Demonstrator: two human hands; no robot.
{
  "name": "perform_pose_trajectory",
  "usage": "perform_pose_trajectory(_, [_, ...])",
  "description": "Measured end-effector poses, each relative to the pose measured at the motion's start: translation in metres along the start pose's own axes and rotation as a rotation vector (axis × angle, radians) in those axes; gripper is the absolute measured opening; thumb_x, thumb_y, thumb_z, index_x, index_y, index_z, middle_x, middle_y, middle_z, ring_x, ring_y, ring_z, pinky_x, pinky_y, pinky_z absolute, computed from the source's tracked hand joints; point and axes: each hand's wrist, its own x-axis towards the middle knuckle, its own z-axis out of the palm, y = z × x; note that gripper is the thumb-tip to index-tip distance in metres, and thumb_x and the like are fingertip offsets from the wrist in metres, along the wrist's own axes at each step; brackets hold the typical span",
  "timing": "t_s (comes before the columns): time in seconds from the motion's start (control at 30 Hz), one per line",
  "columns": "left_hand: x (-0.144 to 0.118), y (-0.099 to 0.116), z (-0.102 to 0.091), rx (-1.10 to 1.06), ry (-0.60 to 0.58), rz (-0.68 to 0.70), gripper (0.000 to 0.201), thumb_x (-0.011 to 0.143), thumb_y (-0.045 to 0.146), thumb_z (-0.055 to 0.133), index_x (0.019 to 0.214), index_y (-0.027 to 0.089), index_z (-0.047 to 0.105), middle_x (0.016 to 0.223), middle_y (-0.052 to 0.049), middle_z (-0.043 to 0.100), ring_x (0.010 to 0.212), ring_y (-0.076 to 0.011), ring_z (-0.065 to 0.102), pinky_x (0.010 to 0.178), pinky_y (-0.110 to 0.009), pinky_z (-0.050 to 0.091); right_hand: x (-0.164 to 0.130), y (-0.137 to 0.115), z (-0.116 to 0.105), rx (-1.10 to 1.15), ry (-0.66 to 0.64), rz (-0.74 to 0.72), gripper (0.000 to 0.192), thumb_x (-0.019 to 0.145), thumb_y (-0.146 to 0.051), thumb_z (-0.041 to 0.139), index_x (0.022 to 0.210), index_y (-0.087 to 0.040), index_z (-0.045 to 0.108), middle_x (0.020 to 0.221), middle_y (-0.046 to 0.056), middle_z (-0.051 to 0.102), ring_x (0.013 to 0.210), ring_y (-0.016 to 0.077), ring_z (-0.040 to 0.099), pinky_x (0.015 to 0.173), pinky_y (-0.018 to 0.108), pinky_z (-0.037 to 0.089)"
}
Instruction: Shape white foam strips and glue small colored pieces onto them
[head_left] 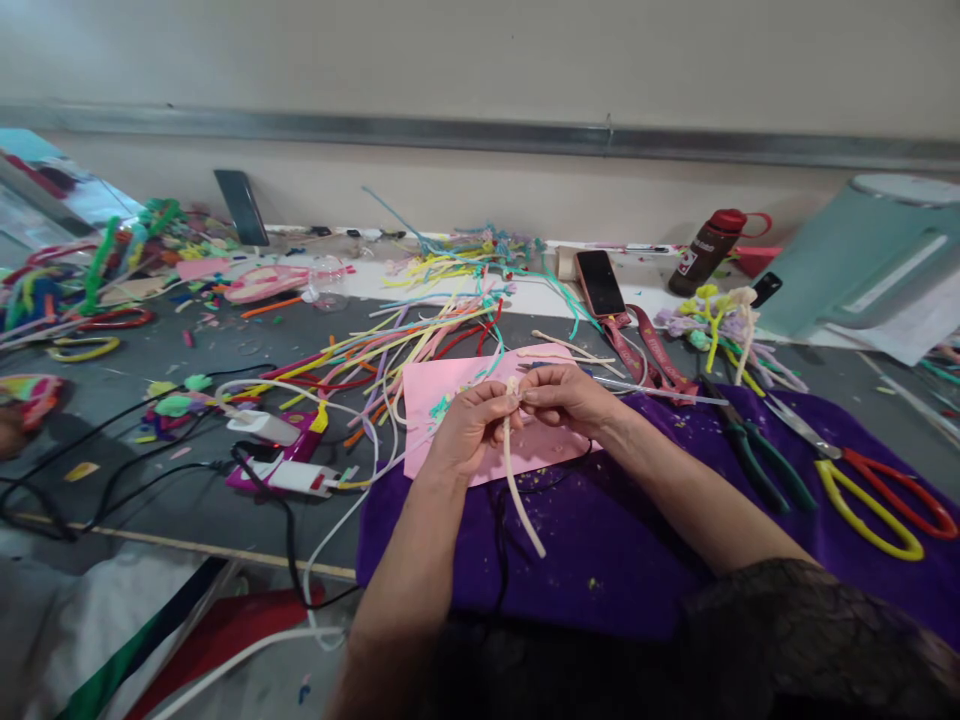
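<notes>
Between my two hands is a cream pipe cleaner (516,490), its long tail hanging down and its upper end bunched at my fingertips. My left hand (480,420) pinches it from the left. The fingers of my right hand (562,398) are closed on the same bunched end, touching the left fingertips. Exactly how that end is bent is hidden by the fingers. Under the hands lies a pink sheet (427,380) with small teal bits on it, partly over a purple cloth (600,560).
Pliers (761,455) and red-and-yellow scissors (874,480) lie at right. Behind are a phone (600,282), a dark bottle (709,250) and loose coloured pipe cleaners (420,335). A power strip (289,455) with trailing cables sits at left. Another person's hand (10,432) shows at the far left.
</notes>
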Motion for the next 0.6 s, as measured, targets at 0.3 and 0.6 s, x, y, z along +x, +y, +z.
perform_pose_trajectory(0.3, [0.0016,-0.0043,-0.0002,0.009,-0.047,0.0,0.014,0.067,0.022,0.064,0.063,0.013,0.055,0.05,0.001,0.061,0.03,-0.0016,0.038,0.032,-0.013,0.022,-0.0003,0.0031,-0.007,0.016,-0.09,-0.044,0.013,0.069,-0.022,0.067,0.073,-0.011,0.063,0.058,-0.001,0.057,0.038,0.0019,0.037,0.034,0.015,0.019])
perform_pose_trajectory(0.6, [0.004,-0.004,-0.0013,-0.028,-0.078,-0.045,0.017,0.066,0.025,0.066,0.066,0.012,0.055,0.05,0.002,0.059,0.032,0.0001,0.037,0.033,-0.011,0.023,-0.003,-0.0053,-0.0064,-0.172,-0.025,-0.077,0.018,0.071,-0.029,0.067,0.072,-0.012,0.061,0.059,-0.002,0.058,0.039,0.0024,0.038,0.037,0.016,0.024])
